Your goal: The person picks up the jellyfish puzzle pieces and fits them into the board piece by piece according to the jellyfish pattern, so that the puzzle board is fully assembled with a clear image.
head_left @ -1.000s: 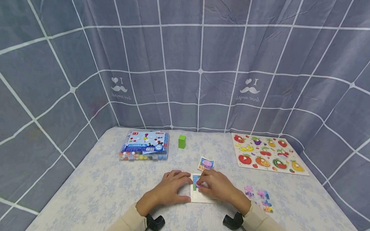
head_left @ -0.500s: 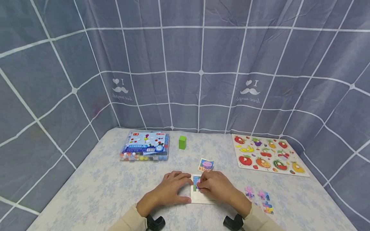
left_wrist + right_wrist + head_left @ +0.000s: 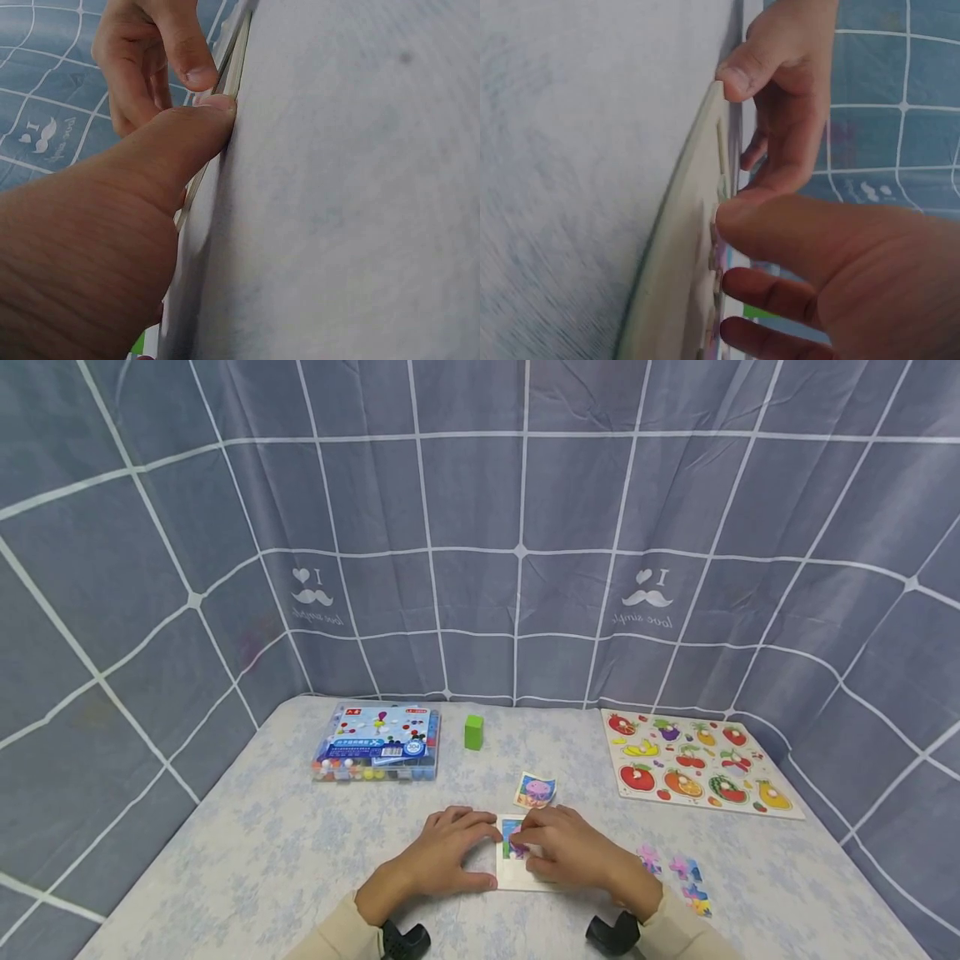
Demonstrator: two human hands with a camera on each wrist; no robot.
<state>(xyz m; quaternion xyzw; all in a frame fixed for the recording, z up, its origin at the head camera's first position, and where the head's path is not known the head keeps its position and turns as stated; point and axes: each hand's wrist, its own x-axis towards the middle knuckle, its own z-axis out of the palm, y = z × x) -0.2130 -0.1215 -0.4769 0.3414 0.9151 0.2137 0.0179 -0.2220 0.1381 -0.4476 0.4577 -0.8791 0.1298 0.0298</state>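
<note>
A small cream puzzle tray (image 3: 517, 878) lies on the table between the two hands, with joined jigsaw pieces (image 3: 510, 842) in its upper left part. My left hand (image 3: 442, 856) rests at the tray's left edge, fingers spread. Its thumb (image 3: 210, 112) touches the rim near the corner in the left wrist view. My right hand (image 3: 570, 852) is over the tray, its index fingertip on the pieces and its thumb held apart. In the right wrist view the right thumb (image 3: 757, 225) and two fingers reach to the pieces. The right hand hides much of the tray.
A small picture card (image 3: 536, 790) lies just beyond the tray. Several loose jigsaw pieces (image 3: 684, 867) are to the right. Farther back stand a plastic box of coloured balls (image 3: 377, 742), a green block (image 3: 473, 732) and a fruit puzzle board (image 3: 701, 764).
The right thumb and index finger have moved apart from their pinch over the pieces, and the right hand has shifted slightly. The left hand stays at the tray's edge.
</note>
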